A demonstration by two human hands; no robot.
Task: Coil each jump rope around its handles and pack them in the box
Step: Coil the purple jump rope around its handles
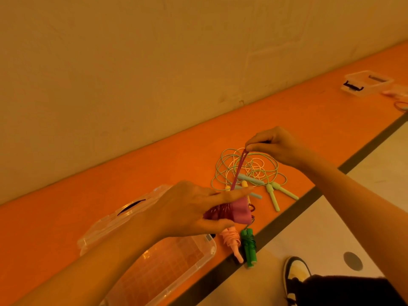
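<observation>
The magenta jump rope with its two thick plastic handles (240, 212) is up in the air, not in the box yet. The left hand (194, 208) holds the handles side by side, with its fingers (231, 194) on top and the thumb under them. Some turns of rope already go round the handles near the palm. A long loop of the same rope runs up from there to the right hand (276, 146), which pinches the loop's top end tight. I think the step now is winding that last loop. To do it well, keep the rope pulled snug, lay each turn right next to the last one, and keep the handles pressed together so nothing slips off. Under the right hand's fingers lies a loose tangle of thin green and pale ropes (254, 168) on the orange surface (132, 173); the loop should stay above it so it does not catch. Just below the left hand's fingers lie a coiled pink rope (230, 237) and a coiled green rope (249, 244). Beside those, under the left wrist, sits the open clear plastic box (198, 261), where the bundle should go next.
</observation>
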